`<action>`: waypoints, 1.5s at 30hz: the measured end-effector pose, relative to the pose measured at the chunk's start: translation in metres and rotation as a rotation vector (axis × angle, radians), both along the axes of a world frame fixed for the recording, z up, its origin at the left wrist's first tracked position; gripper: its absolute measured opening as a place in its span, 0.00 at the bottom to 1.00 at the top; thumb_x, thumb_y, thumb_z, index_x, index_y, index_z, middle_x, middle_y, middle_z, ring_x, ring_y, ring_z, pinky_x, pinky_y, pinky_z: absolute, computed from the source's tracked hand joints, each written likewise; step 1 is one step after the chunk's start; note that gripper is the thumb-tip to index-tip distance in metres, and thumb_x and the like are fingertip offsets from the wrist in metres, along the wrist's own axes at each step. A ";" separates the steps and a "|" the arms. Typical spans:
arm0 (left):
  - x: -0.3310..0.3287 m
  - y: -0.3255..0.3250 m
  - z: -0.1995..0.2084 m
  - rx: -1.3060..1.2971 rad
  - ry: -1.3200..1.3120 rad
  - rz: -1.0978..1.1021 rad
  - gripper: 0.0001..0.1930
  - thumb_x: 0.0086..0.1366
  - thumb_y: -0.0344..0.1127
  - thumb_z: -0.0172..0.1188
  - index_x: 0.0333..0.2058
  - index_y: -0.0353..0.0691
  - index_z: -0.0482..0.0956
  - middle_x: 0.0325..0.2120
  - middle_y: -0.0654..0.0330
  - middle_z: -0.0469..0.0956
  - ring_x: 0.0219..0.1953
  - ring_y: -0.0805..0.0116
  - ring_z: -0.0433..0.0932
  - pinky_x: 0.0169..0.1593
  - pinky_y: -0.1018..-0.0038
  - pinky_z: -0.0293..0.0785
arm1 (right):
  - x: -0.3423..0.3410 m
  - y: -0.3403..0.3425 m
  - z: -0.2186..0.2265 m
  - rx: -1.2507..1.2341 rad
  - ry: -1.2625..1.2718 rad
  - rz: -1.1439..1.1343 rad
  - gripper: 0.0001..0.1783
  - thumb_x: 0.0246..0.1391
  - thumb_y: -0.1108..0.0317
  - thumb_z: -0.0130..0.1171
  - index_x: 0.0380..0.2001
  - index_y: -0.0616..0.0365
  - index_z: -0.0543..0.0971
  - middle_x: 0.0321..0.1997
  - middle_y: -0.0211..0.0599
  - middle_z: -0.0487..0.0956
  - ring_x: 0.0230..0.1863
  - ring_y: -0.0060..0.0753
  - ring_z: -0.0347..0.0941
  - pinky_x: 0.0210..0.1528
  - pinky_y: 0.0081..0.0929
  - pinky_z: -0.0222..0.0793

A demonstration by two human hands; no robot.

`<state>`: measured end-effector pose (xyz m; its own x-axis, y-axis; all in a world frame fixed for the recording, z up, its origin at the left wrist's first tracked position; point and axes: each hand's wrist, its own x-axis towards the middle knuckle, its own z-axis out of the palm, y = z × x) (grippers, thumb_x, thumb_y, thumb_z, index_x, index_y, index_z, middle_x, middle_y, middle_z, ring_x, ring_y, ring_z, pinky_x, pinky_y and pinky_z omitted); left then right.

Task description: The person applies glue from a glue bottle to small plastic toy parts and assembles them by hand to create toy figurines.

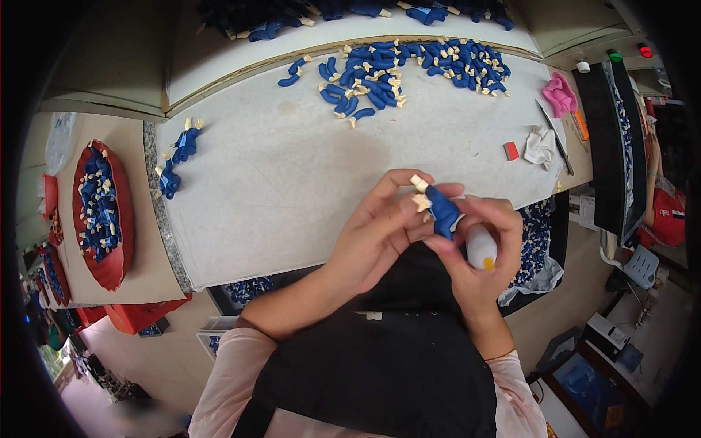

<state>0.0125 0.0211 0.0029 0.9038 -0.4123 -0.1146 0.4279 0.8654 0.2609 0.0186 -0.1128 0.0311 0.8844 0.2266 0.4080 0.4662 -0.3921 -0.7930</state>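
Observation:
Just above the black apron, both hands meet at a small blue figurine body (pixel 442 212) with cream-coloured parts at its upper end. My left hand (pixel 376 230) is closed round its left side, fingers and thumb near the cream parts. My right hand (pixel 489 241) pinches the lower right of the figurine. Also tucked in that right hand is a small whitish bottle (pixel 480 244) with a yellow tip pointing down. Fingers partly cover the figurine. Beyond the hands, many loose blue doll arms with cream hands (pixel 365 80) lie piled at the table's far side.
Two blue figurines (pixel 187 142) lie at the white table's (pixel 241 204) left edge. Left of it stands a red basin (pixel 124 241) of blue parts. At right are a pink cloth-like item (pixel 559 95), crumpled tissue (pixel 540 146), a red block (pixel 511 151) and a thin dark tool (pixel 556 137).

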 end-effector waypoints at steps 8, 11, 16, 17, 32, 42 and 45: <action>-0.007 -0.001 0.000 0.715 -0.298 0.412 0.13 0.56 0.21 0.49 0.42 0.33 0.63 0.39 0.52 0.70 0.41 0.69 0.71 0.44 0.76 0.69 | 0.004 0.002 0.002 0.141 0.166 0.003 0.21 0.33 0.79 0.64 0.35 0.61 0.71 0.32 0.36 0.71 0.20 0.17 0.63 0.24 0.13 0.60; -0.008 0.000 0.000 0.787 -0.326 0.440 0.12 0.56 0.22 0.51 0.41 0.33 0.68 0.39 0.56 0.70 0.40 0.73 0.71 0.44 0.77 0.68 | 0.009 0.003 0.003 0.001 0.071 -0.009 0.17 0.34 0.79 0.62 0.32 0.62 0.72 0.29 0.36 0.71 0.21 0.19 0.64 0.23 0.15 0.60; -0.006 -0.005 -0.003 0.959 -0.335 0.524 0.13 0.54 0.22 0.53 0.41 0.34 0.71 0.36 0.57 0.72 0.37 0.73 0.72 0.39 0.80 0.68 | 0.012 0.007 0.005 -0.021 0.098 -0.056 0.12 0.35 0.81 0.59 0.28 0.63 0.74 0.22 0.35 0.71 0.21 0.21 0.66 0.23 0.15 0.60; -0.005 -0.006 -0.003 1.053 -0.378 0.577 0.14 0.53 0.22 0.53 0.41 0.34 0.72 0.34 0.57 0.73 0.36 0.73 0.72 0.38 0.81 0.68 | 0.012 0.007 0.004 0.004 0.125 -0.070 0.11 0.35 0.81 0.59 0.28 0.63 0.74 0.22 0.34 0.71 0.20 0.20 0.65 0.23 0.15 0.60; -0.004 0.018 0.007 1.082 -0.312 0.490 0.13 0.56 0.23 0.50 0.43 0.34 0.69 0.36 0.58 0.70 0.39 0.72 0.69 0.40 0.80 0.66 | 0.015 0.019 -0.003 0.134 0.349 -0.029 0.14 0.38 0.83 0.55 0.33 0.64 0.72 0.26 0.31 0.67 0.28 0.18 0.62 0.33 0.12 0.57; -0.023 0.146 0.024 2.432 -0.343 0.456 0.15 0.49 0.24 0.54 0.38 0.41 0.72 0.33 0.56 0.70 0.38 0.59 0.70 0.39 0.71 0.66 | 0.032 -0.013 -0.007 -0.003 0.226 -0.063 0.15 0.38 0.78 0.56 0.35 0.65 0.72 0.34 0.35 0.69 0.28 0.20 0.62 0.36 0.16 0.58; -0.024 0.144 0.027 2.659 -0.437 0.501 0.13 0.49 0.28 0.56 0.36 0.44 0.74 0.38 0.57 0.68 0.45 0.57 0.65 0.48 0.62 0.59 | 0.029 -0.014 -0.006 0.021 0.258 -0.050 0.15 0.38 0.79 0.57 0.35 0.64 0.72 0.34 0.35 0.68 0.26 0.19 0.61 0.32 0.14 0.58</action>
<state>-0.0114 0.1647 0.0299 0.9218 0.2053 0.3288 0.1334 -0.9644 0.2282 0.0474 -0.1265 0.0250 0.9697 0.1740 0.1713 0.2278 -0.3914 -0.8916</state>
